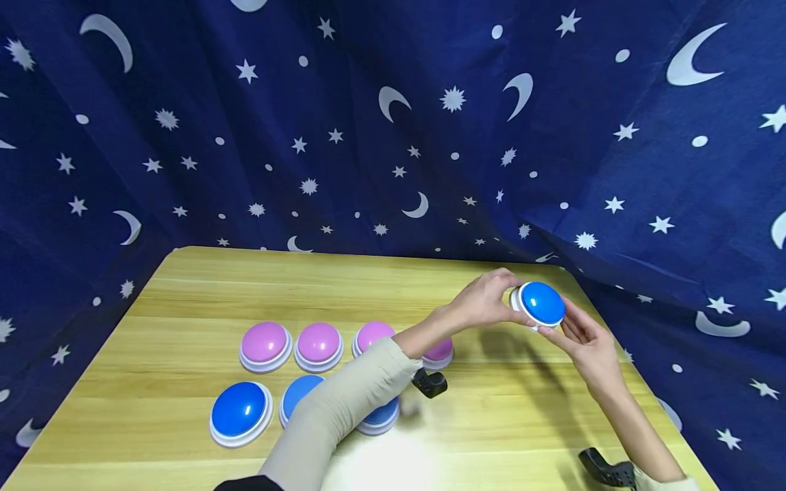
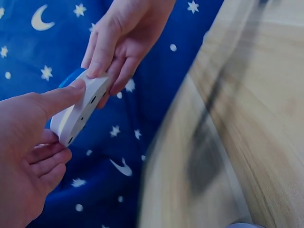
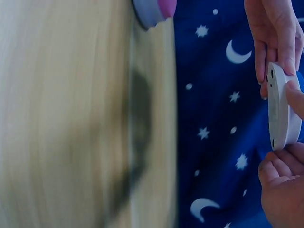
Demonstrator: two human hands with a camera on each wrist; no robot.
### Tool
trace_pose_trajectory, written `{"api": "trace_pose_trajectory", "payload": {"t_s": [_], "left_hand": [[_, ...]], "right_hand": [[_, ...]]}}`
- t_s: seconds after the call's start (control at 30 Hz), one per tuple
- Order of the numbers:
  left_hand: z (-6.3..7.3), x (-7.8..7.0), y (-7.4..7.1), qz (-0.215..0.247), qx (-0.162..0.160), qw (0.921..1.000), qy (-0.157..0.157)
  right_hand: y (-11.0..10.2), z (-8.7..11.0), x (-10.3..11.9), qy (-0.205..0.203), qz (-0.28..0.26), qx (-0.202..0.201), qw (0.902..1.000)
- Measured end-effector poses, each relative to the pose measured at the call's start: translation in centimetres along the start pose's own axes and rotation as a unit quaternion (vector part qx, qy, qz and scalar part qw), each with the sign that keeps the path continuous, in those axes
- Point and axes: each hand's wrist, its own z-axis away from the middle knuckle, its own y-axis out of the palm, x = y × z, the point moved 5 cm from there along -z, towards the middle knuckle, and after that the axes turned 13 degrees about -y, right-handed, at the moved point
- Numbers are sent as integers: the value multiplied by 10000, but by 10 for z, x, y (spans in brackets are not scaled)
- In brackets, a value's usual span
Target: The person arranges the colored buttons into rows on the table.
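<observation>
A blue dome push button (image 1: 543, 304) with a white round base is held up above the right part of the table, its dome towards the head camera. My left hand (image 1: 488, 300) pinches the base from the left between thumb and fingers. From the right, my right hand (image 1: 592, 351) holds the opposite edge of the base. In the left wrist view the white base (image 2: 81, 111) stands tilted, its underside with small dark holes showing. The right wrist view also shows this base (image 3: 280, 107) between both hands, with the blue dome mostly hidden.
Several pink push buttons (image 1: 264, 342) form a row on the wooden table (image 1: 202, 293). Nearer me lies a row of blue push buttons (image 1: 239, 409), partly covered by my left sleeve (image 1: 344, 402). A dark blue curtain (image 1: 344, 123) with moons and stars hangs around the table.
</observation>
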Motion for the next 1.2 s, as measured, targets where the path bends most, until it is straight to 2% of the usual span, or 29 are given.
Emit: {"api": "trace_pose_trajectory", "payload": {"t_s": [0.13, 0.37, 0.6, 0.83, 1.2], "left_hand": [[13, -3, -11, -93, -188, 9998, 23], [42, -7, -27, -366, -401, 9985, -2], [69, -4, -35, -455, -421, 9978, -246], [96, 5, -40, -509, -436, 9971, -352], [133, 16, -44, -859, -335, 9951, -365]], "right_hand": [[7, 4, 13, -311, -268, 1, 9992], [23, 15, 28, -656, -361, 232, 9969], [37, 27, 37, -518, -15, 550, 9971], [53, 38, 42, -618, 601, 872, 9925], [80, 53, 40, -847, 727, 1346, 9846]]}}
